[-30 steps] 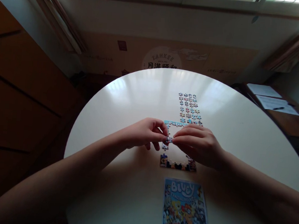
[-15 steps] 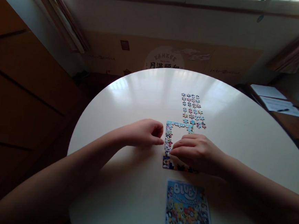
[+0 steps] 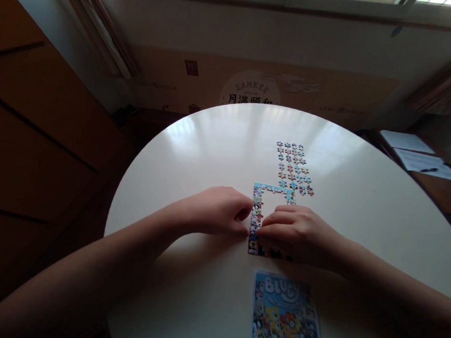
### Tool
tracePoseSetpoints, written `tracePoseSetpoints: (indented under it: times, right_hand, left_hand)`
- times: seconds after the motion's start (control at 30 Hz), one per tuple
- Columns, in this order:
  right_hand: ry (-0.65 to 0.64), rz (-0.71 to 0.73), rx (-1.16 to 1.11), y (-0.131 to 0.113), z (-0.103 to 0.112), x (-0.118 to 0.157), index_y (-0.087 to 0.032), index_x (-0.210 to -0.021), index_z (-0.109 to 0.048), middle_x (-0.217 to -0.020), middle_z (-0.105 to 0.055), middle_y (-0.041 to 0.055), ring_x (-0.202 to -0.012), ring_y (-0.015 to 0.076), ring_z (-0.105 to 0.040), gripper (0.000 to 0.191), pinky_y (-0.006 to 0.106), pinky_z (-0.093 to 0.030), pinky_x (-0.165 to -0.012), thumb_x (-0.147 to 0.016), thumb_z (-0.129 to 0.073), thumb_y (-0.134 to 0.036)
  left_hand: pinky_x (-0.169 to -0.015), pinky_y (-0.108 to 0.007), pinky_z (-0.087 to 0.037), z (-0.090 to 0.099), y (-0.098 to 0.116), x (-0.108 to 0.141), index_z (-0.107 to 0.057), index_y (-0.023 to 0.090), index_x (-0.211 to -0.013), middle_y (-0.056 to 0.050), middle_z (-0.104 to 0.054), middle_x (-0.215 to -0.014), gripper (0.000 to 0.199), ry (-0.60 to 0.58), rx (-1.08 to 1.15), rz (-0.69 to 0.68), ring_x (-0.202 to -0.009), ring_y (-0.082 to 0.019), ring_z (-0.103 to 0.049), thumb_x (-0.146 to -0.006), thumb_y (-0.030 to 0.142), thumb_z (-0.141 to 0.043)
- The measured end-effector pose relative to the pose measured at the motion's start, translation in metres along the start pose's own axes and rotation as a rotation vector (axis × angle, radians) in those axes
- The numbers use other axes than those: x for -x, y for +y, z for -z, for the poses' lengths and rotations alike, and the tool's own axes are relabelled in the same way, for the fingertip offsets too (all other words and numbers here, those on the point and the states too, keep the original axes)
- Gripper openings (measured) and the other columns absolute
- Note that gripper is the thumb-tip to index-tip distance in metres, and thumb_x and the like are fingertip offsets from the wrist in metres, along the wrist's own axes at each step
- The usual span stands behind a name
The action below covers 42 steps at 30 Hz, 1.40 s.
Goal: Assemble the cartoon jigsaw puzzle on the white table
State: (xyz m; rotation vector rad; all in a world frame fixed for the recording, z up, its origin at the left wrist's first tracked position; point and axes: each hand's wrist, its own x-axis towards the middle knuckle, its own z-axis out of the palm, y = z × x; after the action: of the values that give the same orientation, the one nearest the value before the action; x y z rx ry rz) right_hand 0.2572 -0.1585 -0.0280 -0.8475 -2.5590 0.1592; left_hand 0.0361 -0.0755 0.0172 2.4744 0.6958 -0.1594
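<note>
A partly assembled jigsaw puzzle (image 3: 256,205) lies on the table, its border pieces framing a bare middle. My left hand (image 3: 226,210) is curled beside its left side, with the thumb tip and knuckles against the edge; nothing shows inside the fingers. From the right, my right hand (image 3: 297,228) reaches across the frame. Its fingers are pressed together, the tips on the lower part of the left border. They cover the piece under them, and the hand hides much of the right and lower border.
Several loose jigsaw pieces (image 3: 291,166) lie in rows beyond the frame. A Bluey picture sheet (image 3: 286,319) lies nearest me on the round white table (image 3: 195,151). Papers (image 3: 417,155) and a pen (image 3: 429,170) rest on a brown surface at right.
My left hand has moved down and right, up to the puzzle's edge. The gap between the left border and the dark bottom row has closed. My right fingertips stay on the border.
</note>
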Motion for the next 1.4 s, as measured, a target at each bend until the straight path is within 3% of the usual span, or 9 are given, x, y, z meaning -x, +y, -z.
tracePoseSetpoints:
  times: [0.4, 0.67, 0.87, 1.4]
  right_hand:
    - [-0.005, -0.01, 0.006, 0.001, -0.0009, 0.0005, -0.022, -0.103, -0.073, -0.092, -0.075, 0.0041, -0.077, 0.0158, -0.063, 0.017, 0.031, -0.05, -0.069, -0.098, -0.057, -0.021]
    - [0.001, -0.02, 0.022, 0.0008, 0.0002, -0.0006, -0.021, -0.1, -0.073, -0.089, -0.074, 0.0037, -0.076, 0.0163, -0.062, 0.018, 0.031, -0.048, -0.068, -0.1, -0.056, -0.026]
    - [0.009, -0.025, 0.03, 0.0019, 0.001, -0.0007, -0.021, -0.096, -0.073, -0.084, -0.072, 0.0035, -0.077, 0.0155, -0.062, 0.017, 0.029, -0.048, -0.068, -0.099, -0.057, -0.024]
    - [-0.032, -0.082, 0.013, 0.0013, 0.0015, -0.0013, -0.023, -0.094, -0.073, -0.082, -0.068, 0.0029, -0.075, 0.016, -0.057, 0.02, 0.03, -0.043, -0.067, -0.1, -0.055, -0.028]
  left_hand:
    - [-0.052, -0.03, -0.026, -0.0026, -0.0009, -0.0011, -0.054, 0.02, -0.067, 0.0, -0.058, -0.067, 0.027, 0.028, -0.011, 0.005, -0.056, -0.012, -0.042, -0.081, 0.041, -0.064]
    - [-0.054, -0.029, -0.027, 0.0006, -0.0038, -0.0028, -0.055, 0.02, -0.068, 0.0, -0.059, -0.067, 0.026, -0.015, 0.038, 0.013, -0.057, -0.013, -0.043, -0.082, 0.039, -0.065]
    - [-0.054, -0.03, -0.027, -0.0039, -0.0031, -0.0058, -0.056, 0.019, -0.066, -0.001, -0.059, -0.065, 0.033, 0.048, 0.018, 0.047, -0.056, -0.013, -0.045, -0.087, 0.044, -0.061]
    - [-0.054, -0.03, -0.026, -0.0068, 0.0018, -0.0074, -0.055, 0.02, -0.066, -0.002, -0.06, -0.067, 0.028, 0.059, 0.01, 0.099, -0.056, -0.014, -0.042, -0.083, 0.041, -0.06]
